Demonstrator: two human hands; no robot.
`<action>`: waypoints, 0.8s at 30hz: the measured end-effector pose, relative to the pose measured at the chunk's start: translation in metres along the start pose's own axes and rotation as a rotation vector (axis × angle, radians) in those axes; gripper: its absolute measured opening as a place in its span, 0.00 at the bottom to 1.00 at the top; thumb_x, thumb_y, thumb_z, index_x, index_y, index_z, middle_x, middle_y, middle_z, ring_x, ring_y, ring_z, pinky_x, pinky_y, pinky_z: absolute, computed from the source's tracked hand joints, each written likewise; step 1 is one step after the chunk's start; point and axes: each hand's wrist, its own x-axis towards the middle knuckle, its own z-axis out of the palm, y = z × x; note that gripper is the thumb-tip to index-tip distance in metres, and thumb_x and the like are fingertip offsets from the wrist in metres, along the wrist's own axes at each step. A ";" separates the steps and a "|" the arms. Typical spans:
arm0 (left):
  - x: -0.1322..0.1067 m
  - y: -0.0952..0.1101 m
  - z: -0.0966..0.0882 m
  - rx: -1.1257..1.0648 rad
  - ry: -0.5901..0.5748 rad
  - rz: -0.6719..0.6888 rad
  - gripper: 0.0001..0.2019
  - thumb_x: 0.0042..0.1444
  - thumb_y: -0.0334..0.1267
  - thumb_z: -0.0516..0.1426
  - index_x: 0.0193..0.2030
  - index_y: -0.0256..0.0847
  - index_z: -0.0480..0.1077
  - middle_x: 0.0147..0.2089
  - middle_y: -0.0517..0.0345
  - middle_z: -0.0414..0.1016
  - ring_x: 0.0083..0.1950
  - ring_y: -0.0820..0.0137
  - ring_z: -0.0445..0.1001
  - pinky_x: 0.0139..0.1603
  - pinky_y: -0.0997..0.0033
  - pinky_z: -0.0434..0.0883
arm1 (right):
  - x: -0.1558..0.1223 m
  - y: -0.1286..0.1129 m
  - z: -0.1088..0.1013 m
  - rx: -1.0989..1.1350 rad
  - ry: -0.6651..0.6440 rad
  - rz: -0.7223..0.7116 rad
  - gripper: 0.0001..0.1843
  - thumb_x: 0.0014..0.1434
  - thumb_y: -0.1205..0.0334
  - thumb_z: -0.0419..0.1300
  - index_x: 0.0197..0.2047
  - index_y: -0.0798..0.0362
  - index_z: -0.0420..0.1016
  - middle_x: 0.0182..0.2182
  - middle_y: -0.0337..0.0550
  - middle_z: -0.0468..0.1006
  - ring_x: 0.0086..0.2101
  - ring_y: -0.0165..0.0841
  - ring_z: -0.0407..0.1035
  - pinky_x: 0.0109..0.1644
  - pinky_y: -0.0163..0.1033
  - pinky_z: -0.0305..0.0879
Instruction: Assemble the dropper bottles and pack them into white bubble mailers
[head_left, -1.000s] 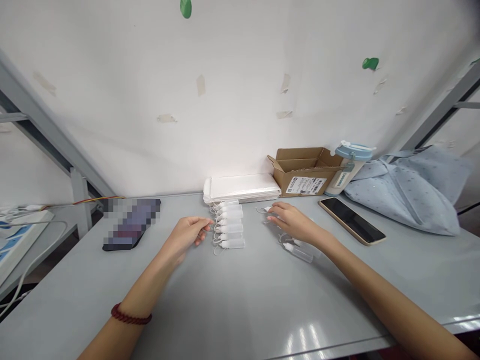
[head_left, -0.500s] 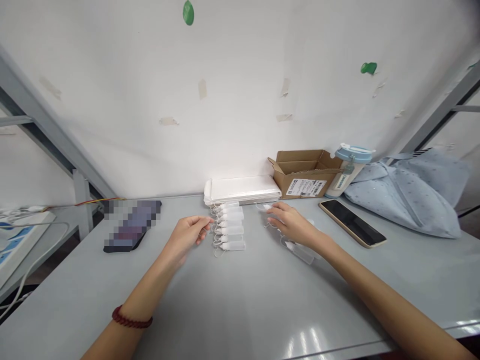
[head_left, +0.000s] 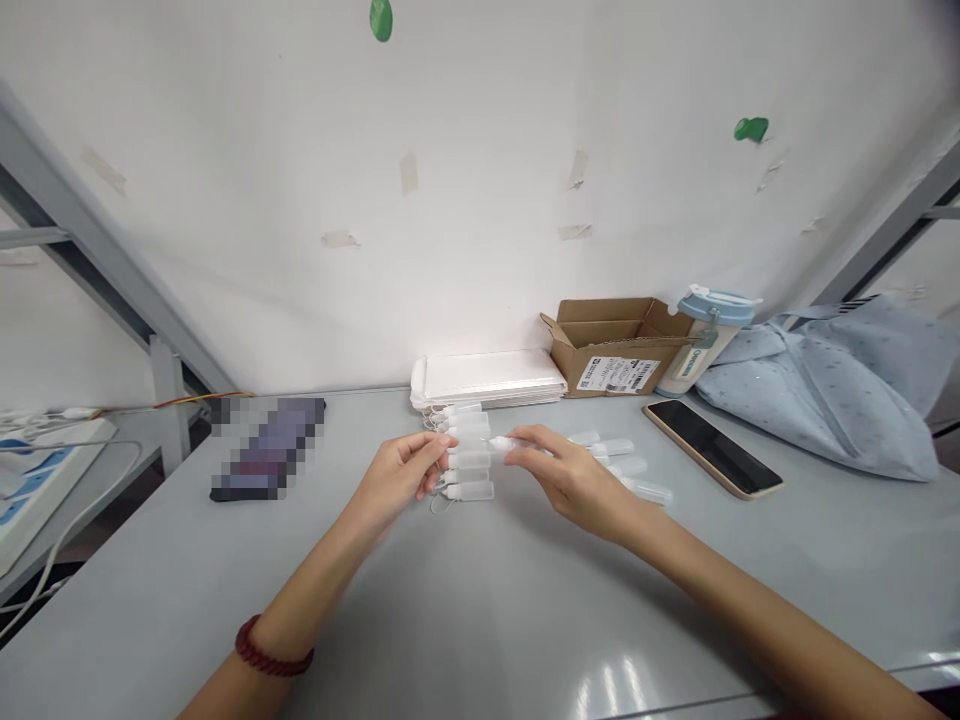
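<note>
Pinching a small clear bottle (head_left: 504, 443) by thumb and fingertips, the right hand (head_left: 574, 478) holds it just above the counter (head_left: 487, 600), its capped tip pointing left at the upper part of the row (head_left: 471, 460). That row is a handful of like bottles lying side by side, caps to the left, bodies touching. The left hand (head_left: 401, 480) sits at the row's cap end with fingers curled and tips against the caps; whether it grips one I cannot tell. A red bracelet (head_left: 271, 655) circles that wrist.

By the look of it the row is the finished part. Four or so loose bottles (head_left: 626, 468) lie behind the right hand, fanned out and not lined up.

Behind the row lies a flat white stack (head_left: 487, 375), with an open carton (head_left: 611, 345) to its right and a lidded cup (head_left: 705, 335) just beside the carton. A phone (head_left: 712, 445) lies face up near a pale blue bag (head_left: 832, 390). A dark blurred item (head_left: 266, 450) rests far left.

The counter is plain grey and glossy. A white wall (head_left: 480, 150) with tape scraps and green marks backs it, and grey steel struts (head_left: 90, 260) slant at both sides.
</note>
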 end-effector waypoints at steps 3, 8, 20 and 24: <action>0.000 -0.001 0.002 0.021 -0.009 0.004 0.17 0.53 0.51 0.55 0.32 0.38 0.72 0.23 0.63 0.62 0.22 0.77 0.56 0.24 0.76 0.55 | -0.001 -0.004 0.002 0.011 -0.036 -0.015 0.22 0.57 0.79 0.43 0.48 0.52 0.68 0.48 0.52 0.69 0.39 0.33 0.68 0.37 0.37 0.68; -0.003 0.000 0.004 0.064 -0.039 0.012 0.15 0.54 0.49 0.56 0.30 0.39 0.71 0.19 0.65 0.59 0.23 0.76 0.55 0.24 0.76 0.54 | -0.002 -0.007 0.006 -0.009 -0.051 -0.036 0.24 0.56 0.80 0.42 0.47 0.52 0.69 0.48 0.53 0.69 0.39 0.32 0.68 0.38 0.37 0.68; -0.002 -0.003 0.005 -0.086 -0.137 -0.024 0.12 0.50 0.43 0.60 0.37 0.38 0.75 0.24 0.60 0.68 0.23 0.75 0.62 0.28 0.72 0.62 | -0.003 -0.011 0.008 -0.031 -0.038 -0.052 0.24 0.53 0.81 0.43 0.46 0.53 0.68 0.47 0.54 0.70 0.38 0.32 0.70 0.38 0.38 0.69; -0.004 -0.003 0.007 -0.095 -0.122 -0.025 0.11 0.48 0.42 0.61 0.36 0.38 0.76 0.24 0.60 0.70 0.24 0.74 0.64 0.29 0.72 0.64 | -0.003 -0.012 0.008 -0.017 -0.031 -0.042 0.22 0.55 0.80 0.43 0.46 0.52 0.69 0.47 0.54 0.70 0.40 0.33 0.70 0.38 0.38 0.69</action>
